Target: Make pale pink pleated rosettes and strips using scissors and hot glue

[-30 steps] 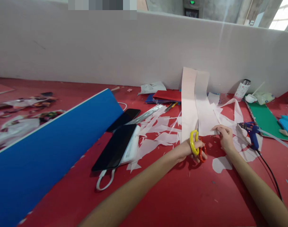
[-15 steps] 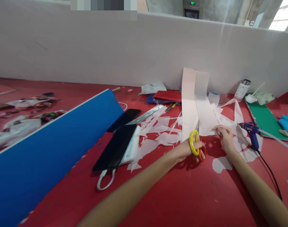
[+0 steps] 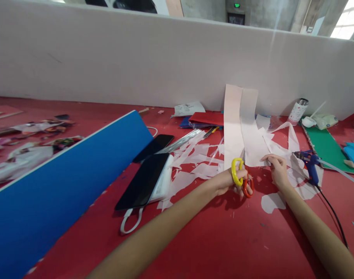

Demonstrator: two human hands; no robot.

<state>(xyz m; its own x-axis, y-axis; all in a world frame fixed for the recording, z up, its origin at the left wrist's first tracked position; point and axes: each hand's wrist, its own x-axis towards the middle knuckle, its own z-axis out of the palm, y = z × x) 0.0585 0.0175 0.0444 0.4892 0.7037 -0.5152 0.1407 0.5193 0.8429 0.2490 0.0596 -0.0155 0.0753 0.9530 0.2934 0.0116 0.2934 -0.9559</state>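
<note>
My left hand [image 3: 229, 181] is closed on scissors with a yellow and a red finger ring [image 3: 237, 172]. Their blades point away from me, at the lower end of a slit in a long pale pink sheet of paper [image 3: 233, 128]. The slit splits the sheet into two strips, whose far ends lean up against the white partition. My right hand [image 3: 278, 170] pinches the near right corner of the right strip [image 3: 249, 131]. Pale paper scraps [image 3: 202, 170] lie to the left of the sheet, and a rounded scrap [image 3: 272, 202] sits below my right hand.
A blue glue gun [image 3: 310, 164] with a cord lies to the right, near a green board [image 3: 325, 145] and a patterned bottle [image 3: 298, 111]. On the left are a phone on a white power bank [image 3: 143, 182], another phone [image 3: 155, 146] and a standing blue board [image 3: 78, 182].
The yellow ring has shifted slightly left, away from the red one, so the scissor handles are spread wider. My right hand keeps its pinch in about the same place.
</note>
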